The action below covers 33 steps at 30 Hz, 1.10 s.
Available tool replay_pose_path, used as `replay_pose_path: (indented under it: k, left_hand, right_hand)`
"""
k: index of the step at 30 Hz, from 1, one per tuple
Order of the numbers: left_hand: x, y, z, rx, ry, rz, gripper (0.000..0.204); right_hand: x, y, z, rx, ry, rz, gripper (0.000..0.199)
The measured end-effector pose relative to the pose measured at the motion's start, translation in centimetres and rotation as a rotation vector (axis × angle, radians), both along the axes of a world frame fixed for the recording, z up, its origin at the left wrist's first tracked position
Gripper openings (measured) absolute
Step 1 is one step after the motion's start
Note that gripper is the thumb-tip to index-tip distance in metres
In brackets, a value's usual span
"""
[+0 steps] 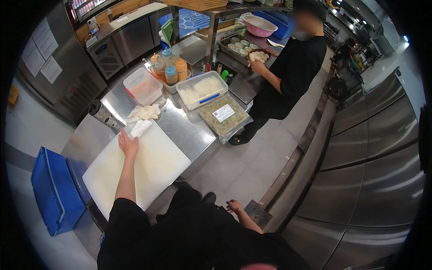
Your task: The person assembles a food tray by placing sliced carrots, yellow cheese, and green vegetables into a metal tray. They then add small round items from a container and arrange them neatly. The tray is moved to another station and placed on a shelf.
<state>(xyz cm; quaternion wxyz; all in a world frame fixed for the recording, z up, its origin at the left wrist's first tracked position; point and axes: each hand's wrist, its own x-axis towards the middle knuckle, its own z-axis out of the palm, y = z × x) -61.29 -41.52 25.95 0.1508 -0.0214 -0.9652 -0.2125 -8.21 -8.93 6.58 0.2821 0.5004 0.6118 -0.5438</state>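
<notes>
A large white cutting board [155, 159] lies on the steel counter in front of me. My left hand [128, 143] is over its far part, fingers stretched out. Right beside those fingers is a folded white cloth or paper towel [141, 128]; whether they touch it is hard to tell. A crumpled cream cloth [144, 113] lies just beyond, and a dark patterned cylindrical container [103, 113] stands to its left. Down at my right side, away from the counter, hangs my right hand [234, 206], loosely open with nothing visible in it.
Beyond the board are a clear tub [143, 85], squeeze bottles [170, 74], a lidded box of white food [202, 91] and a sealed bag of greenish food [223, 118]. A co-worker [292, 63] holds a bowl at right. A blue bin [56, 193] stands left.
</notes>
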Motion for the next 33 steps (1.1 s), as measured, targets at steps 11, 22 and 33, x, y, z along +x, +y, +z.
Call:
replay_pose_path:
  k: [11,22,33]
  left_hand:
    - [9.6,-0.1,-1.2,-0.081,0.063,-0.407,0.036]
    - [7.5,0.2,0.4,0.131,0.062,-0.269,0.071]
    - [12.2,0.2,2.5,0.112,-0.104,-0.316,0.041]
  right_hand:
    - [-2.4,1.7,1.6,0.154,-0.001,0.786,0.038]
    - [-29.9,4.1,21.0,0.173,0.363,0.994,0.037]
    - [-63.3,-7.2,20.1,0.791,1.045,0.832,0.036]
